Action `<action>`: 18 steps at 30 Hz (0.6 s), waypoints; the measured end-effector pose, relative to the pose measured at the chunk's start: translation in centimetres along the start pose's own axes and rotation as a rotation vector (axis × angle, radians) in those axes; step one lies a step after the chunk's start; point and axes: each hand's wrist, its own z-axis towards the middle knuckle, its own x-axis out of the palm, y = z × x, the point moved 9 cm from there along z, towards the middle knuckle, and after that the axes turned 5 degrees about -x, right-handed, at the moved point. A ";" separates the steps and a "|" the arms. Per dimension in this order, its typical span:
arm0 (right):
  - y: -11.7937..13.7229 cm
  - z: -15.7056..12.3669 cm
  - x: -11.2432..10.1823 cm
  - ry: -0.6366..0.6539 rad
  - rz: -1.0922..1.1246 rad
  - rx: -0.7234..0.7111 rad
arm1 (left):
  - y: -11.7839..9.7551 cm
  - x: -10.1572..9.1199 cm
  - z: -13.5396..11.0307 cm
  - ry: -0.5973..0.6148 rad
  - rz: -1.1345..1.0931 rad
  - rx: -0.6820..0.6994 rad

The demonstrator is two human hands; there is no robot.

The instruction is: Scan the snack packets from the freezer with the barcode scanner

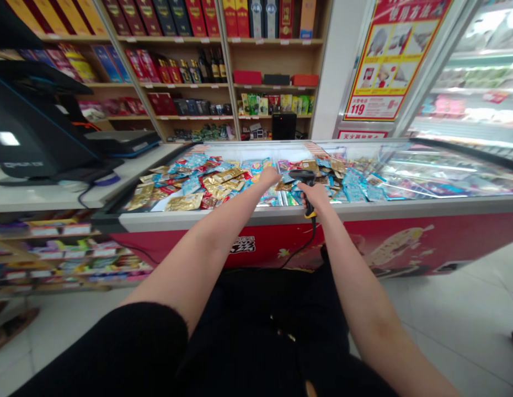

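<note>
My right hand [316, 197] is wrapped round the yellow-and-black handle of a barcode scanner [303, 175], whose cable hangs down in front of the freezer. The scanner's head points left, towards my left hand [270, 175]. That hand looks closed over the packets, its fingers mostly turned away from view. What it holds is too small and blurred to name. Gold packets [217, 186] and red and blue ones lie heaped on the left of the chest freezer [190, 219]. More blue packets [356, 184] are piled to the right of the scanner.
At the left stands a counter [16, 193] with a dark checkout terminal [37, 132]. Shelves [174, 85] of boxes and bottles rise behind the freezer. A glass lid [438, 171] covers its right part. A glass-fronted display fridge [480, 82] stands at the far right.
</note>
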 end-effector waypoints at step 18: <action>1.7 -2.5 9.6 0.137 -0.161 -0.037 | 11.9 -12.1 -5.2 0.312 0.296 0.140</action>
